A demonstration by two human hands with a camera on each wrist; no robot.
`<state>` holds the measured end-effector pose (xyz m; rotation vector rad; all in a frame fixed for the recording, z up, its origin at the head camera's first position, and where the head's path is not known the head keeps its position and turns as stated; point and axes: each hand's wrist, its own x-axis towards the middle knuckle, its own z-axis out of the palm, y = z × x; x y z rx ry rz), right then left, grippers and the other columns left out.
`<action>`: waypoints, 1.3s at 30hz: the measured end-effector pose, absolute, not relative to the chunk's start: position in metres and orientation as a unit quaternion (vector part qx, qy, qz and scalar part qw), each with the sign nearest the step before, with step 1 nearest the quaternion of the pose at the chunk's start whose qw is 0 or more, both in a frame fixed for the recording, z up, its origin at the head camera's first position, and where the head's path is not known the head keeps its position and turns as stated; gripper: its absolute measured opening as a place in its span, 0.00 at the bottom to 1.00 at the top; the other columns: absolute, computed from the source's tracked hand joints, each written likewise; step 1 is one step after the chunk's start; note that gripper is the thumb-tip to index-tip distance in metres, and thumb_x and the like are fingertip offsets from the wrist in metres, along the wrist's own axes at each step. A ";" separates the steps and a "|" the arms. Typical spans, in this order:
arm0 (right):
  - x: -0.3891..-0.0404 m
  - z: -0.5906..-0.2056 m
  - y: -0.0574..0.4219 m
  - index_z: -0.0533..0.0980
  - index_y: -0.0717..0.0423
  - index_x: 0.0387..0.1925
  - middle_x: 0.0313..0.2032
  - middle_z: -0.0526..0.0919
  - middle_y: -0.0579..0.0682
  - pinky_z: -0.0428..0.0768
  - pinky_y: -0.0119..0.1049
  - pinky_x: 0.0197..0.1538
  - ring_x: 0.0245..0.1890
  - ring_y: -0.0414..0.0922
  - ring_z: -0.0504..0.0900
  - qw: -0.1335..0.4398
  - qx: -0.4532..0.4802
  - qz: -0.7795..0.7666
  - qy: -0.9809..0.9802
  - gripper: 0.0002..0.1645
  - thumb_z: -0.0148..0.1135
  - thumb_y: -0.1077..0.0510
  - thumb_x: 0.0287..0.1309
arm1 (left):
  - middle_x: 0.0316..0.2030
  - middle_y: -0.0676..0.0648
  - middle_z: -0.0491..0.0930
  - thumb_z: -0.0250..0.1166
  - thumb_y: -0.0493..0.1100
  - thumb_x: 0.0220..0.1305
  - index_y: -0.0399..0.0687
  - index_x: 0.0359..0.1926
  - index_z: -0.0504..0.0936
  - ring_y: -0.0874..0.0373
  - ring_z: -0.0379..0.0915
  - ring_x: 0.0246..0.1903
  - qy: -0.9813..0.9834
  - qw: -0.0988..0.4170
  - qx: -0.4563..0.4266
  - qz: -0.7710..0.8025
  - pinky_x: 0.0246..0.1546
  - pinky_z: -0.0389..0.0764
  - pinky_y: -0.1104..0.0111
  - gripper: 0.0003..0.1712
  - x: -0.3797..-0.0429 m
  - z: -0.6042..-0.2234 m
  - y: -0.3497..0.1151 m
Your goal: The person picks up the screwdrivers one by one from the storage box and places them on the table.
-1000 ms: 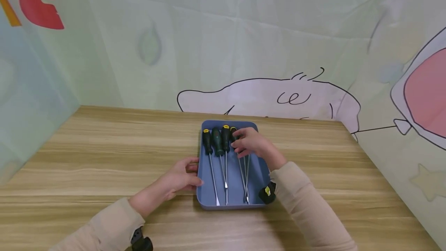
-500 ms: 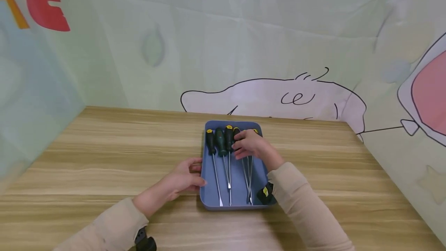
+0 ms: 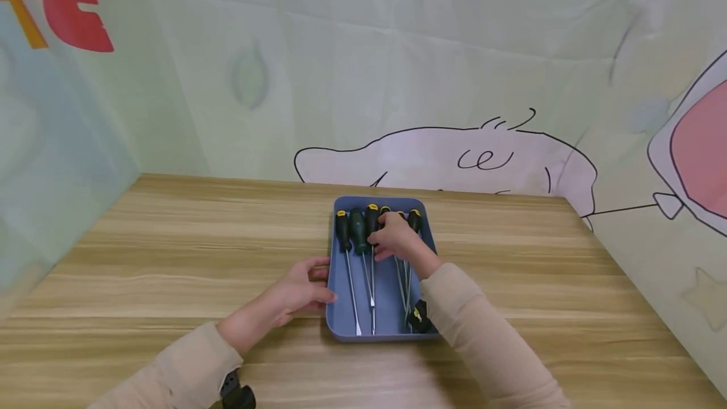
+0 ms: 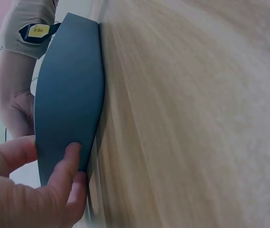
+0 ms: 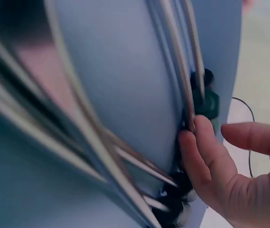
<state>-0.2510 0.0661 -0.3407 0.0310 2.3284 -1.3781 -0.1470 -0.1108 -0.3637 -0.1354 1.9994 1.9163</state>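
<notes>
A blue shallow tray (image 3: 339, 308) holds several long screwdrivers, their dark handles at the far end and metal shafts towards the person. My left hand (image 3: 298, 292) holds the tray's left wall, fingers against the outside (image 4: 71, 166) and thumb at the rim. Over the far half of the tray is my right hand (image 3: 397, 237), fingertips at the black handle of the third screwdriver (image 3: 372, 214) from the left. In the right wrist view its thumb stands apart from the fingers (image 5: 211, 147), close to a dark green screwdriver handle (image 5: 206, 102). Part of the right-hand screwdrivers is hidden under this hand.
The tray stands on a wood-grain table (image 3: 199, 257). A printed cloth backdrop (image 3: 363, 81) rises behind the table and along its sides. A black box with a yellow label (image 4: 36, 32) is strapped at the right sleeve, low over the tray's near right corner.
My right hand has shifted left over the handles, uncovering the rightmost screwdriver's handle. The head view has turned slightly. My left hand keeps its place at the tray's left wall.
</notes>
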 end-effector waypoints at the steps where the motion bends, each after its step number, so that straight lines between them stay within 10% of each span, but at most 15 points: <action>1: -0.251 -0.343 0.064 0.54 0.67 0.66 0.51 0.71 0.67 0.84 0.37 0.30 0.29 0.50 0.80 0.208 0.016 -0.498 0.842 0.37 0.57 0.69 0.57 | 0.55 0.28 0.64 0.59 0.19 0.47 0.29 0.65 0.57 0.44 0.73 0.45 0.707 0.183 -0.048 0.681 0.40 0.82 0.56 0.41 -0.147 -0.364 -0.111; 39: -0.256 -0.352 0.055 0.56 0.65 0.65 0.57 0.66 0.68 0.83 0.37 0.26 0.18 0.47 0.79 0.150 0.071 -0.538 0.826 0.39 0.61 0.69 0.53 | 0.55 0.29 0.64 0.59 0.19 0.47 0.30 0.65 0.56 0.46 0.73 0.43 0.709 0.190 -0.048 0.677 0.39 0.82 0.57 0.42 -0.149 -0.364 -0.111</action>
